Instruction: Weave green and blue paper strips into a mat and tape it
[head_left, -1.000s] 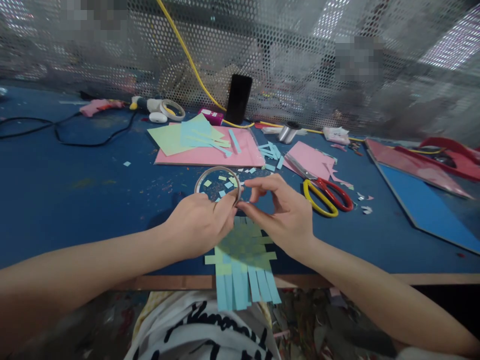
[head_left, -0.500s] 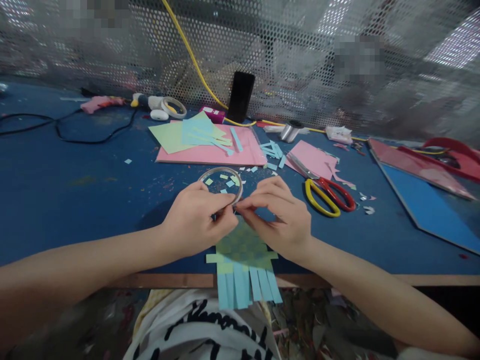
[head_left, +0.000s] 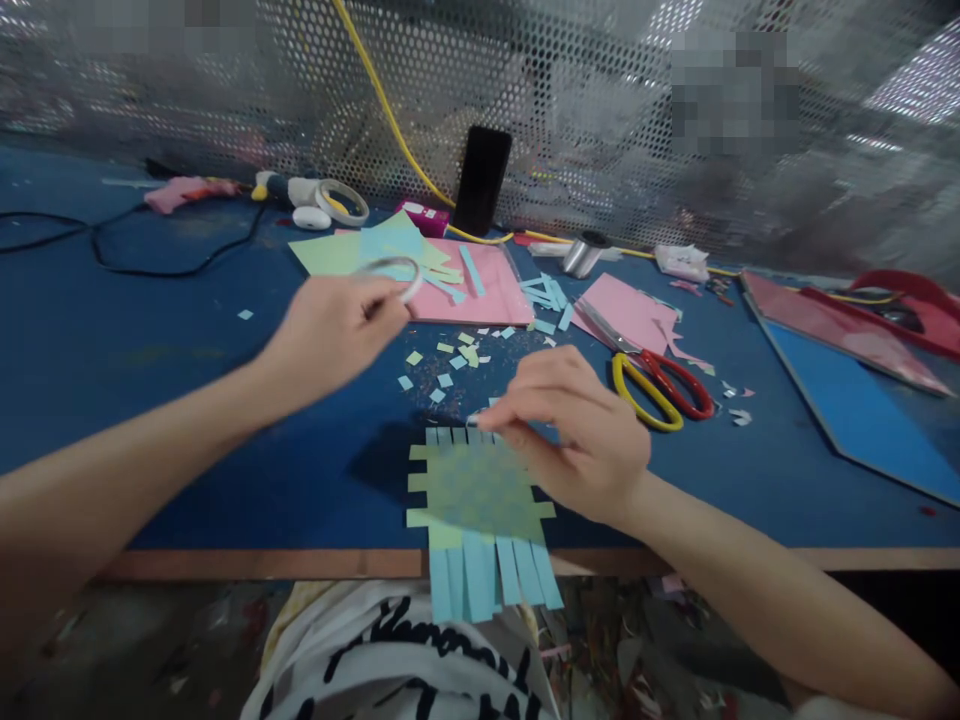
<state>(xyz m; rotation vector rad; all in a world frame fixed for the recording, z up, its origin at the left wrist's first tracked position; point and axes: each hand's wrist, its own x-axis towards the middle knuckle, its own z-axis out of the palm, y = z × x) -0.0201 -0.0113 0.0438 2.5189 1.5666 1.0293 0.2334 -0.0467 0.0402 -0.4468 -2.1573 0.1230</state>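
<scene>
My left hand (head_left: 326, 325) is closed around a roll of clear tape (head_left: 412, 278), raised above the blue table near the pink sheets. In front of me, my right hand (head_left: 577, 435) pinches a small whitish piece of tape (head_left: 473, 421) between thumb and forefinger, just over the top edge of a woven paper mat (head_left: 480, 490). Green and light-blue strips cross in this mat; its long blue ends hang past the table's front edge. The right hand hides the mat's upper right corner.
Scissors (head_left: 652, 390) with yellow and red handles lie right of my right hand. Paper scraps (head_left: 445, 380) are scattered beyond the mat. Farther back are pink paper (head_left: 495, 300), a leaning black phone (head_left: 482, 180) and a wire spool (head_left: 585, 255). A blue board (head_left: 862, 410) lies at right.
My left hand has moved up and left with the tape roll, away from my right hand. My right hand stays near the mat's top with the small tape piece. More of the mat shows.
</scene>
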